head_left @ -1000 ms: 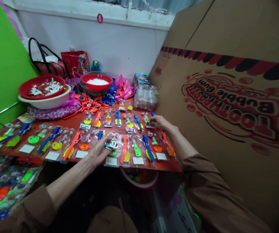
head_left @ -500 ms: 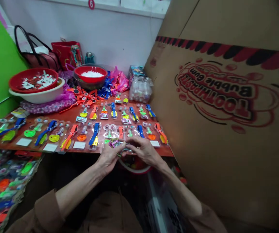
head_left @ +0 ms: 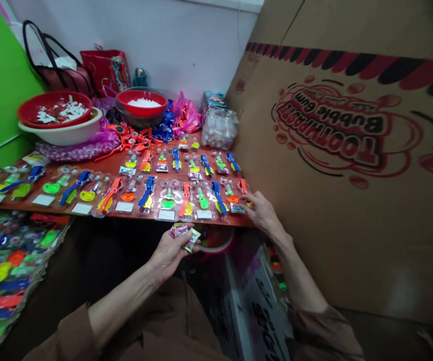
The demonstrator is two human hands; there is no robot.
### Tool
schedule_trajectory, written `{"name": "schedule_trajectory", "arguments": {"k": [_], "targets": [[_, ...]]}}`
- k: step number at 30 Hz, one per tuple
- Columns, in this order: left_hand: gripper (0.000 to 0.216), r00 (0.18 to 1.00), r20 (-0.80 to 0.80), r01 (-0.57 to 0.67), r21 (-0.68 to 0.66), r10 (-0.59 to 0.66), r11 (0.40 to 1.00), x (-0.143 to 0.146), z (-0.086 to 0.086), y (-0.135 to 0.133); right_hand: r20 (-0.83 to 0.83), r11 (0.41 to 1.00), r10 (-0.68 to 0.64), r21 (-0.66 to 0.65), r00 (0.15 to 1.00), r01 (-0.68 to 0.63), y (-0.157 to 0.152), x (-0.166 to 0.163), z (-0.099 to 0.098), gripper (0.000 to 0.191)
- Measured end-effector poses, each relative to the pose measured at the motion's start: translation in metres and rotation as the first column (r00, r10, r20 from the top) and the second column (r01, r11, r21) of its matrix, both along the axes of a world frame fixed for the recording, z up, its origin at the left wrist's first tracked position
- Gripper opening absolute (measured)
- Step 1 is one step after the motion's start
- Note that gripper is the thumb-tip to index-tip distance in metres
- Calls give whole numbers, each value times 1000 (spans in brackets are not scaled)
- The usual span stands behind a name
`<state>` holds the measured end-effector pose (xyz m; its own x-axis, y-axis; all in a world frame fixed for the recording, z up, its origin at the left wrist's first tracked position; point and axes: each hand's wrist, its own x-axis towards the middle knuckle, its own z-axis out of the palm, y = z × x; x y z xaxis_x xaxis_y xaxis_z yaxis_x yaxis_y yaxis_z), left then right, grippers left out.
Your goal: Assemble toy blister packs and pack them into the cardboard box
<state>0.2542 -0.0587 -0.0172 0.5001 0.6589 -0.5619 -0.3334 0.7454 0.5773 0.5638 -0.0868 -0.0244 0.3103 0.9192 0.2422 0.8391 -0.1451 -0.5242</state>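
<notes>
Below the front edge of a long red board [head_left: 99, 173], the person's left hand [head_left: 169, 253] was half closed, its fingers curled around a small bunch of shiny pink and green foil packets [head_left: 182, 233]. There looked to be about three, but they overlapped too much for a sure count. They sat firmly in that hand, poking out past the fingertips.

Up and to the right of it, the person's right hand [head_left: 263, 213] rested at the board's edge, fingers loosely spread and bent downward. One small silver foil packet [head_left: 237, 207] lay just beside its fingertips, though I could not tell whether the hand had hold of it.

Straight ahead of both hands, clear plastic blister packs [head_left: 167, 198] filled the board in rows, holding blue and orange plastic straps and green and yellow discs. Six white paper labels [head_left: 166, 214] ran along the front row. Farther off, beyond the left hand, stood two red plastic bowls: one [head_left: 31, 108] nested in a white basin [head_left: 58, 135], the other [head_left: 143, 92] in a grey bowl [head_left: 137, 120]. To the right of the right hand rose one large brown cardboard carton [head_left: 351, 225] printed in red and black.
</notes>
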Motion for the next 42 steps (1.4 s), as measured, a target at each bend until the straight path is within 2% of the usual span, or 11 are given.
{"name": "schedule_trajectory", "arguments": {"k": [3,6,9,12,14,17,21,24,27,35,42], "targets": [[21,999,-14,-37,-17,37,999,6,-4,-3,-210,991,130,56,969,-121,-14,-55,10,25],[20,998,24,-54,-28,55,998,13,-8,-7,-470,931,327,10,820,-366,-26,-112,15,26],[14,996,56,-71,-24,72,997,13,-13,-9,-511,930,336,43,792,-366,-27,-135,9,16],[12,993,47,-109,-27,110,994,2,-16,-9,-480,978,209,102,852,-183,-17,-120,-1,19],[16,991,44,-126,-30,128,992,-9,-17,-9,-411,985,169,112,896,-134,-7,-102,-5,20],[20,993,26,-116,-5,116,993,-23,-19,-10,-246,962,273,95,930,-257,9,-80,-2,16],[24,996,-7,-90,34,91,995,-33,-20,-15,-47,890,456,41,889,-454,32,-66,13,17],[27,995,-22,-93,21,93,995,-36,-21,-18,13,866,501,-12,865,-501,45,-61,23,23],[23,993,-28,-116,-5,116,993,-38,-22,-18,5,877,480,-33,877,-479,48,-61,26,22],[19,986,-3,-167,-44,167,985,-43,-27,-15,-135,970,241,48,961,-237,24,-86,-10,27],[17,984,32,-173,-23,174,985,-43,-28,-15,92,966,246,65,965,-252,20,-91,-31,21]]}}
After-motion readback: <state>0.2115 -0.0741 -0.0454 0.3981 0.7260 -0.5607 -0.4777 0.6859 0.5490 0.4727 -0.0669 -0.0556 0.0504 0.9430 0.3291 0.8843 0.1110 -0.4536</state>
